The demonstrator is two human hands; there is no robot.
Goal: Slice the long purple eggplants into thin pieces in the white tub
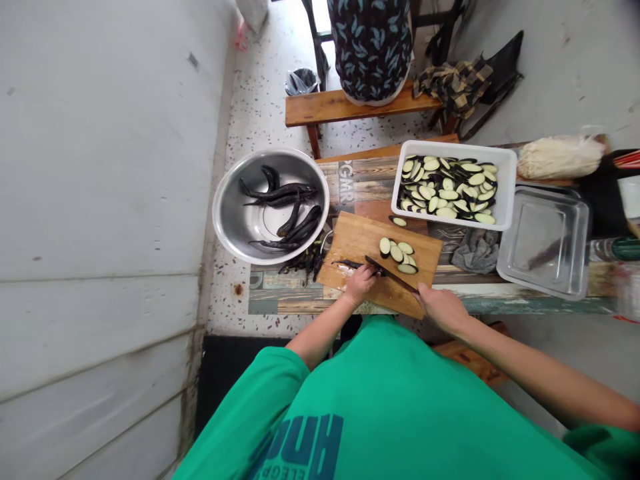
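Note:
On a wooden cutting board (345, 230), my left hand (361, 285) is closed over a dark, slender eggplant (345, 264), pinning it to the wood. My right hand (443, 308) grips the handle of a knife (400, 281), whose blade slants up and left to the eggplant beside my left fingertips. Several pale oval eggplant slices (397, 253) with dark skin lie on the board beyond the blade. One more slice (398, 221) is just past the board's far edge. Whole dark eggplants (285, 195) rest in a large metal basin (223, 220) at the left.
A white tub (509, 193) of eggplant slices stands behind the board on the right. Near it are a grey cloth (477, 252), a clear plastic container (545, 240) and a bagged pale bundle (560, 157). Dark trimmings (314, 259) lie between basin and board. A person (373, 50) sits on a bench (310, 110) beyond.

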